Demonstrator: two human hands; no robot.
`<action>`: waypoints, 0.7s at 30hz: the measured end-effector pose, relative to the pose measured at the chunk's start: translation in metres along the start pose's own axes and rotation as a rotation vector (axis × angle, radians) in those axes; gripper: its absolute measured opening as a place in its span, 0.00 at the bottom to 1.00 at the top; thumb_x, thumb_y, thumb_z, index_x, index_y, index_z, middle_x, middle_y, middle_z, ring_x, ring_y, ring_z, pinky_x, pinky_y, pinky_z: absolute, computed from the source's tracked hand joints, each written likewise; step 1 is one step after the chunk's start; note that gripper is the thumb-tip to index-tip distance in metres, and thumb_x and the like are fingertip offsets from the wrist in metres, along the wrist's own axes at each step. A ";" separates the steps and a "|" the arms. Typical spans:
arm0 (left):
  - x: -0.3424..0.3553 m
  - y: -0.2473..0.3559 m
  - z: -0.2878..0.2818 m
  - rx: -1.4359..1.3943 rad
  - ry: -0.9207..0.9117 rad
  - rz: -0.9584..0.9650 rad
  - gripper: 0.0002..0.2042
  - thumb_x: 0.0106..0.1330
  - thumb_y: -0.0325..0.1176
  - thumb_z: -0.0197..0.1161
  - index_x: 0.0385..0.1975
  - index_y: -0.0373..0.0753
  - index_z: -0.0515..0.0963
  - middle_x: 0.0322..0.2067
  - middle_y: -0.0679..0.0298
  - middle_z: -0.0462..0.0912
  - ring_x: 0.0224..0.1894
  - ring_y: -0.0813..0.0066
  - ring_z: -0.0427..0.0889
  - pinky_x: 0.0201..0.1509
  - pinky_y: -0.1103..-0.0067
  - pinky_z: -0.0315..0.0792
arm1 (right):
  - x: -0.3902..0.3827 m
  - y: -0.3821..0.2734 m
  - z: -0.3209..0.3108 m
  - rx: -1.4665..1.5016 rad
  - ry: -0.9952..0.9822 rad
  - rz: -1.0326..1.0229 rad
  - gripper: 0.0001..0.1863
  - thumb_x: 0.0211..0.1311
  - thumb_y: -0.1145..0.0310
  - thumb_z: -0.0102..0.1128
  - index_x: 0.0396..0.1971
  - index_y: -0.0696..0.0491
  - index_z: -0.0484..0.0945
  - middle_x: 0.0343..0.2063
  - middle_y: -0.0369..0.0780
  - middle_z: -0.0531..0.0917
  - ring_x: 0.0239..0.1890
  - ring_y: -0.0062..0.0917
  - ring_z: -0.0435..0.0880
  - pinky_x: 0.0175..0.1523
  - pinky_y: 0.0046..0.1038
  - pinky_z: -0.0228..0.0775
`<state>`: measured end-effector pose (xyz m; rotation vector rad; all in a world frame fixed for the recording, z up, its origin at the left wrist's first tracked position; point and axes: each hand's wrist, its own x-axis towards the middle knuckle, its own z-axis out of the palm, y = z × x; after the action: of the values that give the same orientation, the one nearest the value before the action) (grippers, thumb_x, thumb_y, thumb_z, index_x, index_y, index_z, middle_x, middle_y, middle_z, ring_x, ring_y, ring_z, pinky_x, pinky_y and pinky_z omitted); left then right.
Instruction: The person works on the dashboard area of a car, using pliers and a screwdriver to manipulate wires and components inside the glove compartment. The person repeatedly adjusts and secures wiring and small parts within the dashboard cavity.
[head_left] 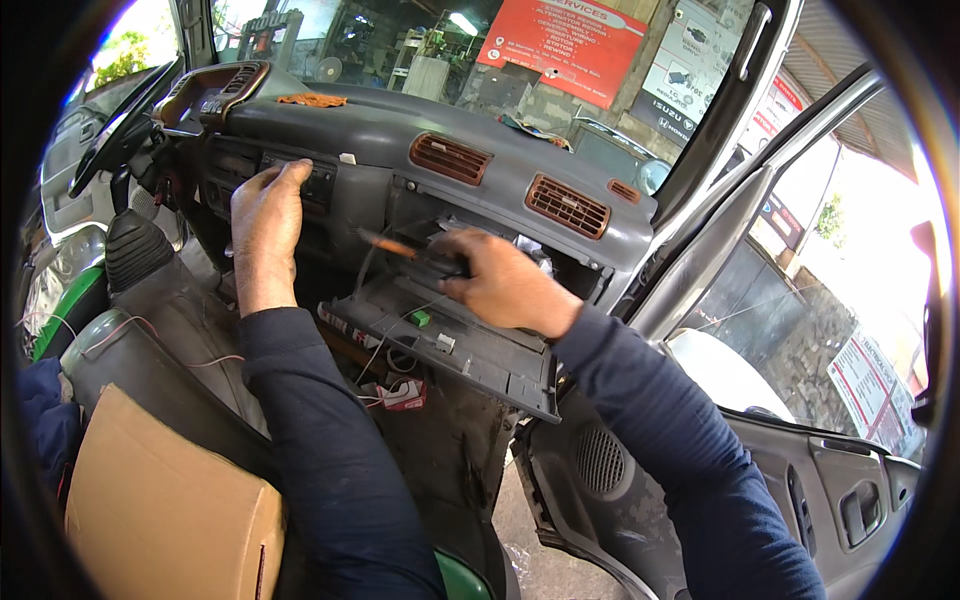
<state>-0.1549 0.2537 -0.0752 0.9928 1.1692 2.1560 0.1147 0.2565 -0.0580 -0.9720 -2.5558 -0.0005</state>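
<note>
My left hand (268, 215) is raised against a dark control panel (318, 187) in the middle of the dashboard. Its fingers are bent and closed by the panel's edge; whatever they grip is hidden behind the hand. My right hand (505, 282) is wrapped round a slim orange-and-black hand tool (395, 245), blurred, its end pointing left toward the panel. Beneath this hand the glove box lid (490, 370) hangs down, with a small green connector (420, 318) and a white connector (445, 342) lying on it. Papers (535, 250) partly fill the compartment behind.
A cardboard box (170, 500) stands at lower left, near the gear lever boot (138, 245). Loose thin wires and a red-and-white packet (403, 394) lie below the lid. An orange cloth (312, 100) rests on the dashboard. The passenger door (690, 500) is swung out at right.
</note>
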 end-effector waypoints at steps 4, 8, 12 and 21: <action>-0.001 -0.002 0.002 0.014 0.005 -0.016 0.21 0.64 0.38 0.69 0.48 0.25 0.84 0.44 0.53 0.87 0.48 0.68 0.82 0.60 0.73 0.71 | 0.034 0.018 0.044 -0.105 -0.126 -0.111 0.25 0.62 0.70 0.65 0.60 0.55 0.77 0.54 0.51 0.81 0.59 0.47 0.80 0.66 0.41 0.71; 0.001 -0.007 0.000 -0.015 -0.011 -0.022 0.22 0.63 0.39 0.69 0.49 0.25 0.83 0.44 0.52 0.87 0.49 0.67 0.82 0.61 0.72 0.70 | 0.067 0.024 0.088 -0.065 -0.246 -0.103 0.26 0.61 0.71 0.64 0.61 0.52 0.78 0.56 0.51 0.80 0.60 0.47 0.79 0.66 0.42 0.71; 0.005 -0.012 -0.003 -0.010 0.024 -0.080 0.26 0.60 0.40 0.71 0.54 0.25 0.82 0.49 0.49 0.85 0.54 0.63 0.80 0.64 0.70 0.68 | 0.079 0.023 0.115 -0.153 -0.209 -0.011 0.25 0.61 0.70 0.65 0.60 0.54 0.78 0.54 0.51 0.80 0.58 0.49 0.80 0.64 0.43 0.73; 0.003 -0.015 -0.002 0.022 -0.023 -0.041 0.17 0.62 0.41 0.69 0.39 0.32 0.85 0.24 0.69 0.76 0.24 0.80 0.73 0.31 0.78 0.68 | -0.055 0.048 0.058 0.101 0.102 0.420 0.15 0.66 0.62 0.67 0.40 0.61 0.86 0.31 0.52 0.87 0.38 0.42 0.88 0.47 0.38 0.79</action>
<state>-0.1570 0.2629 -0.0876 0.9917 1.1950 2.0985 0.1615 0.2658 -0.1382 -1.4076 -2.1934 0.1894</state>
